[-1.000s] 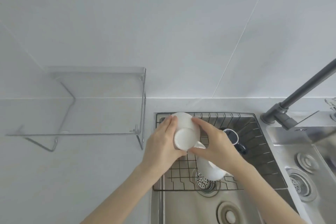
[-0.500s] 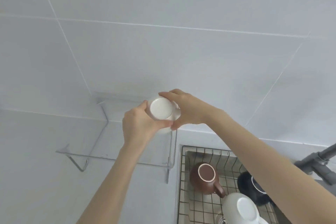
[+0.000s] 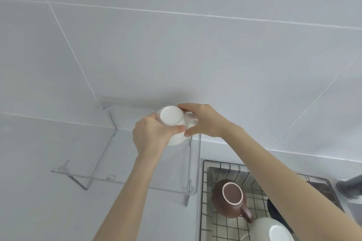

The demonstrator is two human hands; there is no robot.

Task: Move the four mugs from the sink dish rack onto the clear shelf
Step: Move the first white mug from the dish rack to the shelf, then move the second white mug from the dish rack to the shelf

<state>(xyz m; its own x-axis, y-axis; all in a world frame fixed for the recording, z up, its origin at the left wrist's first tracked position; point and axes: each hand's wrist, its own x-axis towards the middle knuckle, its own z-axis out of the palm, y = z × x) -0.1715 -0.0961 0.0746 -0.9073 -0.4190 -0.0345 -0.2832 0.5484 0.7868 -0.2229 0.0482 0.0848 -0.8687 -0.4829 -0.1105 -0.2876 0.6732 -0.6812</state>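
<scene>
Both hands hold one upside-down white mug [image 3: 171,118] over the back right part of the clear shelf [image 3: 121,179]. My left hand [image 3: 151,136] grips its left side and my right hand [image 3: 203,121] its right side. Whether the mug touches the shelf is hidden by my hands. In the wire dish rack [image 3: 203,201] over the sink lie a brown mug [image 3: 231,198], upside down with its handle to the lower right, a second white mug [image 3: 271,230] at the bottom edge, and a dark mug [image 3: 274,211] mostly hidden behind my right forearm.
White tiled wall fills the background. The shelf stands on a pale counter left of the sink. A grey faucket-like pipe [image 3: 350,187] shows at the right edge as the faucet.
The white mug has been lifted out of the rack and carried up and left to the clear shelf, both hands still on it. My view has tilted toward the wall.
</scene>
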